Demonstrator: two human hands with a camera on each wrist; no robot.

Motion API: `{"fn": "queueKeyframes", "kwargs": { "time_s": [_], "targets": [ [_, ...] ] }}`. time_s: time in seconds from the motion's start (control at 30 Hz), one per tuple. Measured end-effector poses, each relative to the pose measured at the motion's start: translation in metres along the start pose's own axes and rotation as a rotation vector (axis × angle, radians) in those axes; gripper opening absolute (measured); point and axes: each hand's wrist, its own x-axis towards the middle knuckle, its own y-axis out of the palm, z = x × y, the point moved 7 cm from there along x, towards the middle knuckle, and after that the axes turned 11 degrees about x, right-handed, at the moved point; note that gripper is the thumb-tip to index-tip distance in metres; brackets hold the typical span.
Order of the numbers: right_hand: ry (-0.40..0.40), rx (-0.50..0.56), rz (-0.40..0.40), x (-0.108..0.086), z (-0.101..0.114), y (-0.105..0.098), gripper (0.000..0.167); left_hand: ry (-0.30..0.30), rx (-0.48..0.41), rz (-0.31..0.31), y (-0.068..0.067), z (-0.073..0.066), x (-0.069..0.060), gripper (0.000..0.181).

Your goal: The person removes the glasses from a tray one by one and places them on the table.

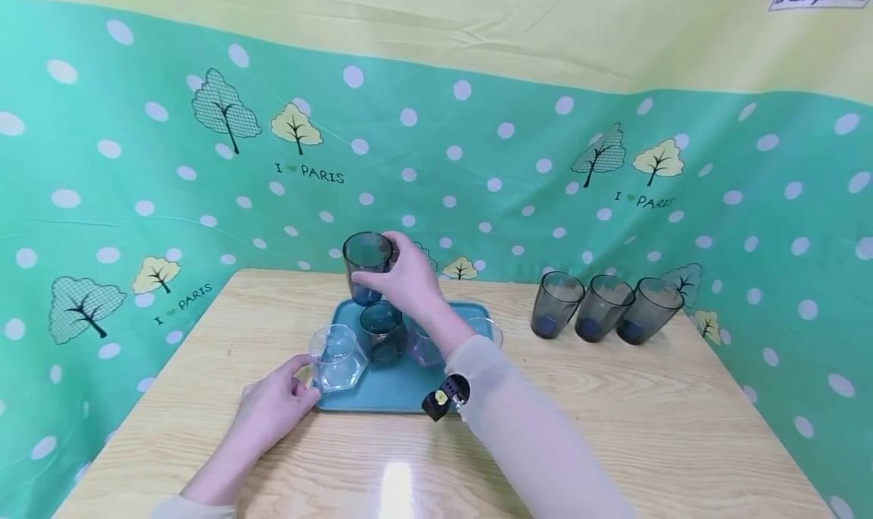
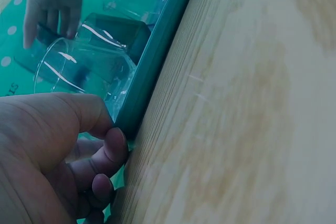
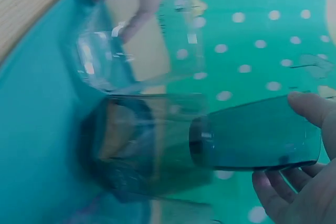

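Observation:
My right hand (image 1: 412, 280) grips a dark tinted drinking glass (image 1: 365, 265) by its side, mouth up, over the back left of a blue tray (image 1: 402, 392). In the right wrist view the held glass (image 3: 254, 135) shows its base near a shorter dark glass (image 3: 173, 145). At the tray's front left corner, my left hand (image 1: 276, 407) pinches the rim with thumb and fingers. Beside those fingers stands a clear glass with an angular base (image 1: 339, 371). The short dark glass (image 1: 383, 336) is in the tray's middle left, with a faintly purple glass (image 1: 424, 350) to its right.
Three dark tinted tumblers, left (image 1: 555, 307), middle (image 1: 603, 311) and right (image 1: 648, 313), stand in a row on the wooden table (image 1: 655, 428) right of the tray. Part of another clear glass (image 1: 492, 329) shows behind my right forearm. A green dotted cloth (image 1: 477, 163) hangs behind the table.

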Motion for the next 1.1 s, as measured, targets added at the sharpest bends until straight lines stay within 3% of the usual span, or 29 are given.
{"fn": "queueKeyframes", "kwargs": {
  "time_s": [0.23,0.47,0.77,1.1],
  "targets": [
    [-0.030,0.091,-0.073,-0.004,0.023,-0.044,0.081,0.004,0.005,0.004,0.001,0.001,0.001,0.065],
    [-0.046,0.153,-0.143,-0.010,0.025,-0.091,0.084,0.013,0.003,0.007,0.002,0.003,0.003,0.067],
    [-0.008,0.111,-0.249,-0.019,0.001,-0.151,0.086,0.037,0.003,0.007,0.000,0.001,0.006,0.067],
    [0.042,0.028,-0.323,-0.037,-0.043,-0.180,0.083,0.042,0.014,0.001,0.002,0.002,0.004,0.067]
  ]
}}
